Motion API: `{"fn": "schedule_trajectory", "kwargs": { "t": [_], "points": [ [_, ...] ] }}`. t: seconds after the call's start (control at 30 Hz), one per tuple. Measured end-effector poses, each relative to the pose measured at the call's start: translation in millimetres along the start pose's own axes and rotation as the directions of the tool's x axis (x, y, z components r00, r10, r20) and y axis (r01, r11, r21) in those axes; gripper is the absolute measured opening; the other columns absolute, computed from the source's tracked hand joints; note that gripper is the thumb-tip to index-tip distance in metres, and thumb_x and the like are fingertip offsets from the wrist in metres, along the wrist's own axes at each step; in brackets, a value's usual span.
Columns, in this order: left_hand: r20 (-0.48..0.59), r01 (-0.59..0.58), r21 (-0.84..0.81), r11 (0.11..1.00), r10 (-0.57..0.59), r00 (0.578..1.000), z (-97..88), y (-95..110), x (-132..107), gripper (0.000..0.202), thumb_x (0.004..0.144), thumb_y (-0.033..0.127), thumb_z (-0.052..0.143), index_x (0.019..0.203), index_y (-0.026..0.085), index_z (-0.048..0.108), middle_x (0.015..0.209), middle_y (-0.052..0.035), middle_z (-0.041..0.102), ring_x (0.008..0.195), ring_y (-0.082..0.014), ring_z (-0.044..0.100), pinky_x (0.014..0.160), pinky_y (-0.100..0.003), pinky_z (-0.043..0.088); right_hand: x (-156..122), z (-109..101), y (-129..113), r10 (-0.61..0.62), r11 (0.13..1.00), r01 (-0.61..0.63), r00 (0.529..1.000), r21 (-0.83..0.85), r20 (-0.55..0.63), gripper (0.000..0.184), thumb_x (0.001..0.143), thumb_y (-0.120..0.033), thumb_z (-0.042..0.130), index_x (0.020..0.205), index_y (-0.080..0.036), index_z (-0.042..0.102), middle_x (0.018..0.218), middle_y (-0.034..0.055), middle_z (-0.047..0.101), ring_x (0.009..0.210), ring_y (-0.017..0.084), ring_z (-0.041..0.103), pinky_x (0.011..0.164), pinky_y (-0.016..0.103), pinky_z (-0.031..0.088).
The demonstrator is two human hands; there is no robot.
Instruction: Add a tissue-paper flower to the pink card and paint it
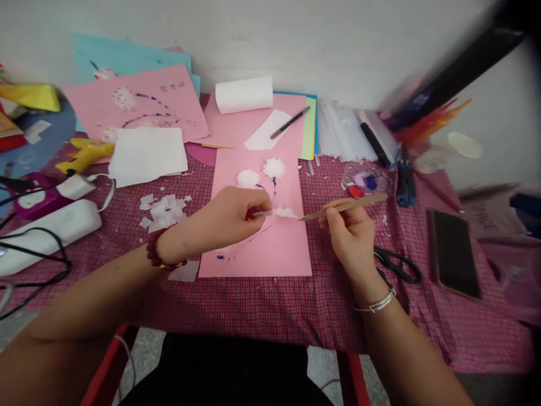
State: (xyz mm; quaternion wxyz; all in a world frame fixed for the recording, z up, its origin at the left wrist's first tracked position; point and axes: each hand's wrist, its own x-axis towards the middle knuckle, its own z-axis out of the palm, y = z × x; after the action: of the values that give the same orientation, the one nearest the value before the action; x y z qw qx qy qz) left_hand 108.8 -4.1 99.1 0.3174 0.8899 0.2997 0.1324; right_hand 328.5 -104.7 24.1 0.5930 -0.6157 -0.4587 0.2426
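A pink sheet (pixel 274 254) lies on the checked cloth, bearing two fluffy white paper flowers (pixel 274 168) and dark purple painted stems. Over its middle, my left hand (pixel 236 214) is closed in a pinch on a small bit of white paper (pixel 265 213). Beside the fingertips, a patch of white paper pieces (pixel 285 212) sits on the sheet. My right hand (pixel 350 228) grips a tan, pointed stick-like tool (pixel 359 204), its tip directed left at that patch. To the left is a loose pile of small white paper squares (pixel 164 211).
Right of the sheet are a paint palette (pixel 366 179), black-handled scissors (pixel 399 265) and a phone (pixel 454 252). At left stand a yellow glue gun (pixel 87 157), a white power strip (pixel 51 237) with black cables and stacked white paper (pixel 147 155). A marker (pixel 291 122) lies behind.
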Motion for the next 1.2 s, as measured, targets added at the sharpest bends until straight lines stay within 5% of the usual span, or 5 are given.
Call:
{"fn": "schedule_trajectory", "kwargs": {
  "t": [0.17, 0.43, 0.67, 1.0, 1.2],
  "points": [
    [0.091, 0.026, -0.031, 0.999, -0.023, 0.996, 11.5, -7, 7, 0.015, 0.076, 0.009, 0.052, 0.072, 0.017, 0.064, 0.065, 0.0019, 0.063, 0.06, -0.0102, 0.054, 0.059, -0.024, 0.04, 6, 2, 5, 0.047, 0.998, -0.048, 0.999, 0.034, 0.017, 0.005, 0.087, -0.022, 0.059, 0.084, -0.023, 0.063, 0.065, -0.0029, 0.062, 0.056, 0.013, 0.059, 0.055, 0.029, 0.05],
    [-0.026, 0.009, -0.049, 0.999, -0.01, 1.0, 13.3, -18, 5, 0.008, 0.078, 0.015, 0.057, 0.072, 0.018, 0.06, 0.093, -0.0035, 0.064, 0.084, -0.0145, 0.059, 0.073, -0.028, 0.048, 10, 15, 12, 0.042, 0.994, -0.05, 0.995, 0.095, 0.091, 0.008, 0.088, -0.029, 0.061, 0.089, -0.022, 0.063, 0.072, -0.0018, 0.065, 0.061, 0.013, 0.061, 0.057, 0.029, 0.05],
    [0.028, 0.109, -0.06, 0.992, -0.108, 0.994, 14.4, -23, 2, 0.012, 0.079, 0.014, 0.058, 0.073, 0.018, 0.068, 0.073, -0.0005, 0.062, 0.066, -0.0113, 0.055, 0.06, -0.024, 0.042, 10, 20, 13, 0.03, 0.995, -0.039, 0.994, 0.09, 0.109, 0.009, 0.088, -0.031, 0.061, 0.09, -0.023, 0.064, 0.073, -0.002, 0.065, 0.063, 0.013, 0.06, 0.059, 0.029, 0.049],
    [0.213, 0.217, -0.387, 0.896, -0.142, 0.967, 31.4, 13, 40, 0.004, 0.073, 0.016, 0.062, 0.075, 0.016, 0.064, 0.064, 0.0005, 0.063, 0.057, -0.0093, 0.053, 0.053, -0.022, 0.041, 17, 5, 7, -0.004, 0.994, 0.0, 0.999, 0.112, 0.038, 0.004, 0.087, -0.026, 0.062, 0.087, -0.024, 0.065, 0.071, -0.0015, 0.066, 0.06, 0.015, 0.062, 0.058, 0.031, 0.051],
    [0.173, 0.225, -0.054, 0.973, -0.212, 0.962, 51.8, 5, 64, 0.01, 0.067, 0.012, 0.059, 0.058, 0.016, 0.057, 0.053, 0.0015, 0.055, 0.049, -0.0091, 0.046, 0.05, -0.026, 0.035, 19, -18, -5, 0.018, 0.994, -0.006, 0.994, 0.105, -0.108, 0.004, 0.087, -0.025, 0.061, 0.086, -0.024, 0.065, 0.068, -0.0016, 0.066, 0.057, 0.014, 0.061, 0.057, 0.031, 0.052]
  ]
}}
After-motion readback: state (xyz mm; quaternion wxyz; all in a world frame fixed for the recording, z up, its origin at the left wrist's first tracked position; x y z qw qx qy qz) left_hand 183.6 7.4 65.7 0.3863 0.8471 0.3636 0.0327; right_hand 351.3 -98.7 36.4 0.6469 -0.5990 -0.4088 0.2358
